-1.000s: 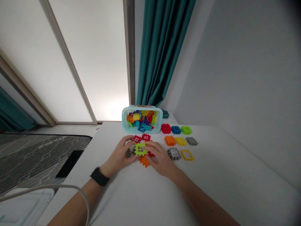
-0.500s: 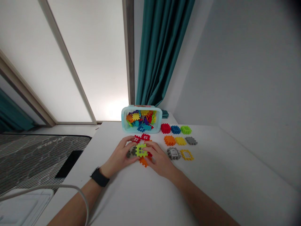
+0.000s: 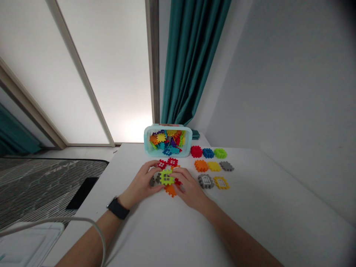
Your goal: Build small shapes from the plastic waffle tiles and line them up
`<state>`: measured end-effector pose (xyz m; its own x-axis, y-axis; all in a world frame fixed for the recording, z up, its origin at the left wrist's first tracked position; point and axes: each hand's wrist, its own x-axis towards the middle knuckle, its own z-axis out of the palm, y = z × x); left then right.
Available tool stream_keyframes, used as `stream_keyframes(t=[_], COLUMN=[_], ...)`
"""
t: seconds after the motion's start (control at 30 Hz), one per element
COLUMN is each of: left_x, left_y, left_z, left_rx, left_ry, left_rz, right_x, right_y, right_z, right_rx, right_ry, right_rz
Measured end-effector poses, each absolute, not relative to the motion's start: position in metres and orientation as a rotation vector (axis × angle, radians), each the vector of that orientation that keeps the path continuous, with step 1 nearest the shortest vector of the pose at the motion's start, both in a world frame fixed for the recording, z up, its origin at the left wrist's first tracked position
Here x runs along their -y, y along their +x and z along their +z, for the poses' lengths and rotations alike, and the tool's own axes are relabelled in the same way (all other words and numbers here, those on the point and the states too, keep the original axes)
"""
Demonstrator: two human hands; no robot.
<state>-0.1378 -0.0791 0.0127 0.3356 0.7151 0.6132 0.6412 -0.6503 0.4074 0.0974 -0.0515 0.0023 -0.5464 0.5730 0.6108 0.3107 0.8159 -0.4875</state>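
Teal curtains (image 3: 191, 63) are hanging behind a white table (image 3: 250, 185), where the left hand (image 3: 140, 181) and right hand (image 3: 187, 184) are closing narrowly on a lime-green waffle block (image 3: 167, 177), between a red block (image 3: 172, 161) and an orange block (image 3: 170, 190), near a pale-blue bin (image 3: 168, 141).
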Motion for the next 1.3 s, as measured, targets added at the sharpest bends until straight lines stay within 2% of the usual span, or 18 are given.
stream_keyframes(t=[1.07, 1.3], left_x=[0.0798, 0.0803], left_y=[-0.1342, -0.1336], left_z=[0.0128, 0.0127], left_rx=[-1.337, -1.314], left_ry=[2.401, 2.355], left_rz=[1.251, 1.235], right_x=[0.0534, 0.0519], right_y=[0.0977, 0.0996], right_z=[0.0047, 0.0049], right_rx=[2.100, 2.125], right_ry=[-0.667, -0.647], right_rz=[0.427, 0.333])
